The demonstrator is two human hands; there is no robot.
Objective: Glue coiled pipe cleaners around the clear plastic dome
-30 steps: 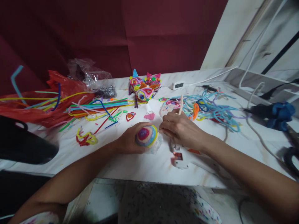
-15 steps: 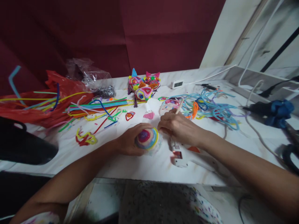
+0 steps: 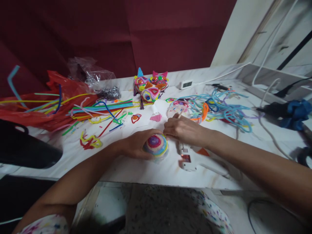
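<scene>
My left hand (image 3: 137,143) is wrapped round a ball covered in coloured rings (image 3: 156,144), with a purple and red centre and yellow and blue bands outside. Its lower part looks pale or clear. My right hand (image 3: 182,128) is closed on a thin pale stick (image 3: 181,113) whose upper end pokes out above the fist. Those fingers are at the ball's right edge; the stick's lower end is hidden. Below my right wrist lies a white glue gun (image 3: 188,159) with a small reddish glow on its side.
Fuzzy animal-face ornaments (image 3: 149,86) stand at the back near a small digital display (image 3: 186,84). Tangled blue strands (image 3: 226,110) spread on the right. Bundled coloured pipe cleaners (image 3: 102,109) and a red plastic bag (image 3: 65,84) lie left, behind a black container (image 3: 29,146).
The ball has turned slightly, its ringed face pointing more upward, and shifted a little right. My right hand stays at its edge with the stick. The view has moved slightly.
</scene>
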